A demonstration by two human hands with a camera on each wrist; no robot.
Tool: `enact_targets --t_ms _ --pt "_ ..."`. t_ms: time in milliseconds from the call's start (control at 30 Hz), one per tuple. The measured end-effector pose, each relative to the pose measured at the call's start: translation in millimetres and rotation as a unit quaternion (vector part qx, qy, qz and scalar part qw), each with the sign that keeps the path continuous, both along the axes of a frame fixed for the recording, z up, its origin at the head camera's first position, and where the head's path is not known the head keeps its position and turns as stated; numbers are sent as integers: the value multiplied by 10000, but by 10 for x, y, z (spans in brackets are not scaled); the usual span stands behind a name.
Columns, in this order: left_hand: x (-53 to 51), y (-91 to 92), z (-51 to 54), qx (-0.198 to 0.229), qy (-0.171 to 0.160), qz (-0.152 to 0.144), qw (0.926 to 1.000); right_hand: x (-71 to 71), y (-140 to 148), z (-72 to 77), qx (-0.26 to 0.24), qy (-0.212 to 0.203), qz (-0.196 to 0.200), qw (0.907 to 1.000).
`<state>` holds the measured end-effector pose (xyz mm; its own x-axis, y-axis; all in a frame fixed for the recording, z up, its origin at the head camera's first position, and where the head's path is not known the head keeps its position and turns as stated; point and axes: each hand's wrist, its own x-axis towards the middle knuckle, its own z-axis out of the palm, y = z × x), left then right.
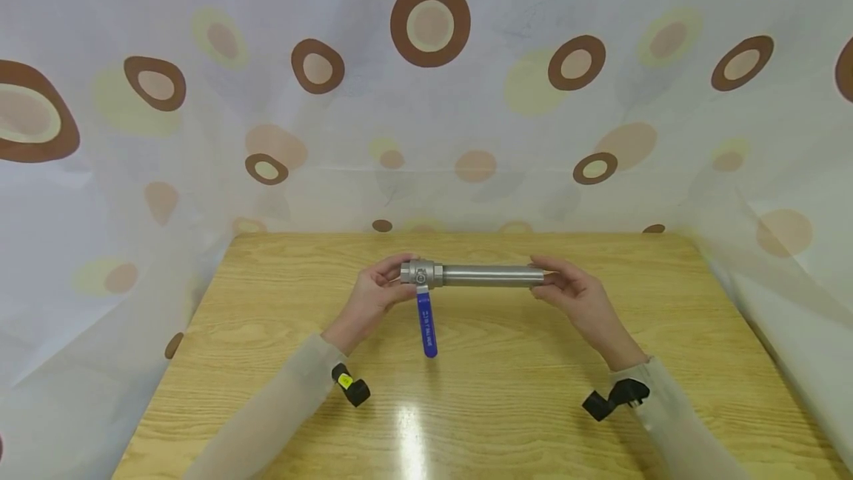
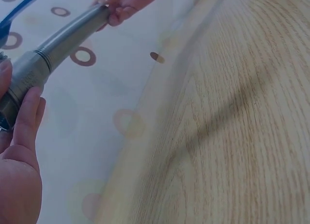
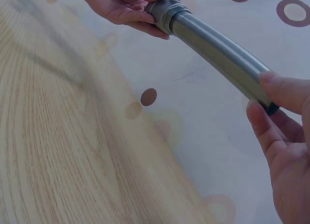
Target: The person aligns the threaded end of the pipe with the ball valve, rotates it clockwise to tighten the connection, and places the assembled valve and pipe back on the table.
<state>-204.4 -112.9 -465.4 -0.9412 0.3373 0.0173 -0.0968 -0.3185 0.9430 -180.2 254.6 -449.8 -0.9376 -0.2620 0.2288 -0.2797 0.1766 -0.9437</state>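
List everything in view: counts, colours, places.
valve: one, silver-grey, raised above the table
handle: one, blue, on the valve, pointing toward the person
pipe: one, silver-grey, extending right from the valve
table: one, light wood-coloured, below
sheeting: count unclear, white with coloured spots, behind and beside the table
wrist cameras: two, black, one on each sleeve
sleeves: two, pale, over both forearms
left hand: one, bare, gripping the valve
right hand: one, bare, pinching the pipe's free end

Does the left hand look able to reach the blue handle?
Probably yes: the left hand holds the valve, its thumb is close to the blue handle, and nothing seems between them.
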Motion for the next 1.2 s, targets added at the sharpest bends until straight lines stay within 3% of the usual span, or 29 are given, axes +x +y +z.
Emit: enact_targets --t_ms 300,533,800,1033,1200 --pt "6 8 8 -17 26 14 10000 9 1 15 -13 -23 -28 10000" --pt "5 17 23 69 31 3 10000 -4 4 -8 -456 37 279 9986" --pt "14 10 57 -18 20 -34 10000 9 -4 0 -3 89 -123 9999" --pt "9 11 40 23 -37 -42 10000 15 -7 -2 -167 94 102 9998" --pt "13 20 19 38 -53 -26 10000 6 -8 -13 64 182 -107 9998"
